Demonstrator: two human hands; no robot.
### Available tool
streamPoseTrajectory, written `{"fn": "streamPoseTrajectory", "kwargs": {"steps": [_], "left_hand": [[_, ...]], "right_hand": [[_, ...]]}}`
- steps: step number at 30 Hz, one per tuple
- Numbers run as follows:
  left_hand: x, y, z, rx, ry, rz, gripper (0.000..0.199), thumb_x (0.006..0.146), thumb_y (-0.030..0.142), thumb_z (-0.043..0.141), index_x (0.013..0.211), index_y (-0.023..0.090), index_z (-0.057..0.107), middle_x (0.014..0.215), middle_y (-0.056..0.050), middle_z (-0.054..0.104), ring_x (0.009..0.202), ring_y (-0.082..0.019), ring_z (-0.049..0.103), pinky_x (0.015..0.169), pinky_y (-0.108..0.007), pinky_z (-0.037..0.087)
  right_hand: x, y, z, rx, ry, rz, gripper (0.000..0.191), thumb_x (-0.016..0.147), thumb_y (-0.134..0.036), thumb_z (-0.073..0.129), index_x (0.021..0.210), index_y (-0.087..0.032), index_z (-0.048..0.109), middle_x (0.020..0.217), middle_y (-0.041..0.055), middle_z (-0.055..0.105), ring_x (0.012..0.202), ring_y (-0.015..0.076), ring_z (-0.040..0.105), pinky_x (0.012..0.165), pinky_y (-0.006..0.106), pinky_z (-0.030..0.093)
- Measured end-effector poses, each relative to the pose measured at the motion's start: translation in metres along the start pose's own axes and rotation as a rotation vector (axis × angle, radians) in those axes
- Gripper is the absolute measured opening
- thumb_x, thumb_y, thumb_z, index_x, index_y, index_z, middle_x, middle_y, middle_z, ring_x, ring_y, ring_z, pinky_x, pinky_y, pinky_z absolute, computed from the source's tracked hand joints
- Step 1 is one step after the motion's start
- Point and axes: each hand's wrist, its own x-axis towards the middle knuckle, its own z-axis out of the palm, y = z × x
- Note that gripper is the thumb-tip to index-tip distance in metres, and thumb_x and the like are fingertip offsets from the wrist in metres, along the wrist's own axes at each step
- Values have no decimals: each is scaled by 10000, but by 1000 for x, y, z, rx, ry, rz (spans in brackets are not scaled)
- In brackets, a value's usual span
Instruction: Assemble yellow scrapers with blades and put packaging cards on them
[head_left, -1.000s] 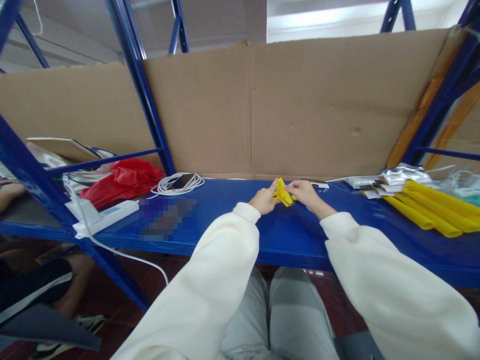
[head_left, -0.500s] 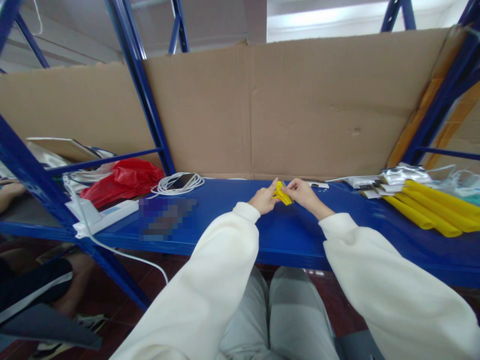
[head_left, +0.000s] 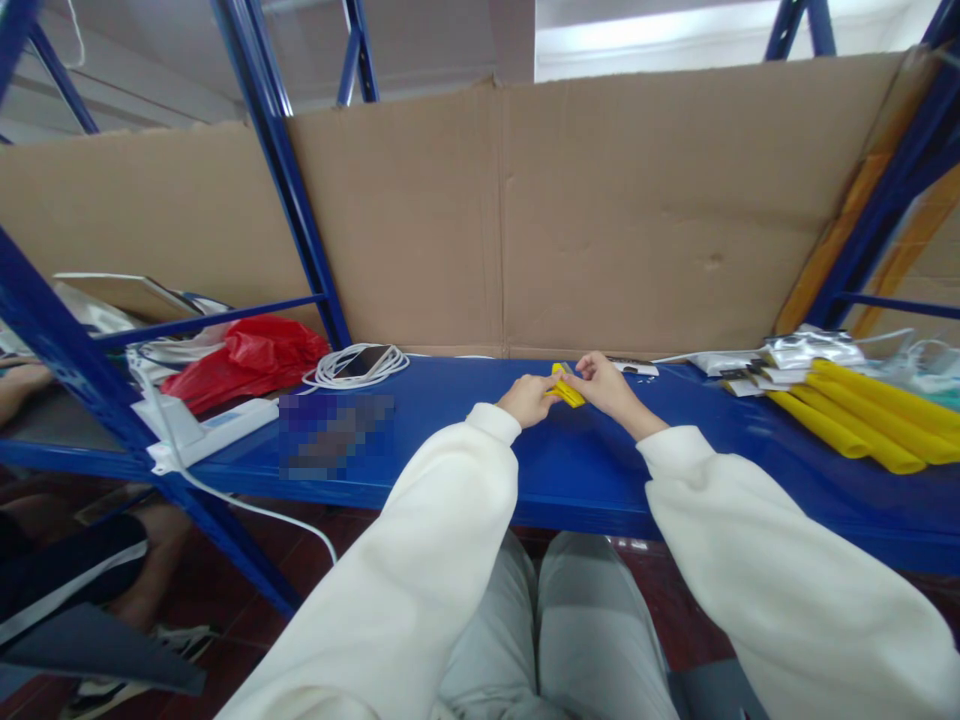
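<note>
A small folded yellow piece (head_left: 569,392) is between my hands, above the blue tabletop (head_left: 480,470); its exact kind is too small to make out. My left hand (head_left: 529,400) is closed on its left end. From the other side, my right hand (head_left: 602,385) pinches its upper right edge with thumb and fingers. Over to the right lie several yellow rolled sleeves (head_left: 877,420), beside a stack of silvery packets (head_left: 814,350).
At the left are a white power strip (head_left: 217,432), a red plastic bag (head_left: 259,355) and a coiled white cable (head_left: 352,368) around a dark phone. Cardboard (head_left: 600,210) walls off the back. Blue posts (head_left: 281,180) frame the table. Another person's legs (head_left: 75,560) show at lower left.
My left index finger has drawn down from the yellow piece's top. My right fingers have lifted slightly, and the yellow piece looks flatter and narrower than before.
</note>
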Motion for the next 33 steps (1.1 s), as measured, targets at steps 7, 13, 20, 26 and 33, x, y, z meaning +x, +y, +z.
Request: {"fn": "streamPoseTrajectory", "kwargs": {"steps": [7, 13, 20, 26, 33], "left_hand": [[1, 0, 3, 88, 5, 31, 449, 943, 193, 514, 1383, 103, 516, 1201, -164, 685, 1120, -241, 656, 965, -337, 496], [0, 7, 2, 172, 17, 76, 429, 946, 160, 484, 1366, 78, 497, 1155, -168, 662, 1076, -222, 655, 951, -321, 498], [1, 5, 4, 168, 26, 45, 478, 949, 153, 446, 1417, 54, 433, 1156, -173, 622, 1085, -230, 628, 967, -325, 479], [4, -5, 9, 151, 81, 49, 495, 949, 183, 453, 1437, 109, 417, 1145, -151, 627, 1054, -221, 631, 946, -325, 484], [1, -2, 8, 153, 67, 0, 509, 942, 157, 467, 1439, 66, 410, 1156, -182, 622, 1086, -240, 622, 964, -335, 471]], "right_hand": [[-2, -1, 0, -37, 21, -15, 316, 687, -445, 665, 738, -232, 437, 663, -34, 485, 598, 136, 466, 607, 289, 395], [-1, -2, -1, -59, 37, -6, 288, 688, -427, 645, 724, -235, 434, 666, -27, 494, 605, 141, 467, 614, 296, 395], [0, -10, -1, 78, 87, 114, 343, 676, -492, 679, 726, -223, 472, 699, -8, 532, 632, 140, 486, 599, 278, 401], [-5, -21, -17, 289, -356, 318, 341, 722, -494, 684, 648, -195, 537, 513, -27, 461, 452, 91, 376, 432, 234, 263], [-11, -27, -20, 364, -409, 363, 247, 707, -347, 728, 635, -172, 569, 518, -27, 502, 435, 68, 386, 415, 209, 269]]}}
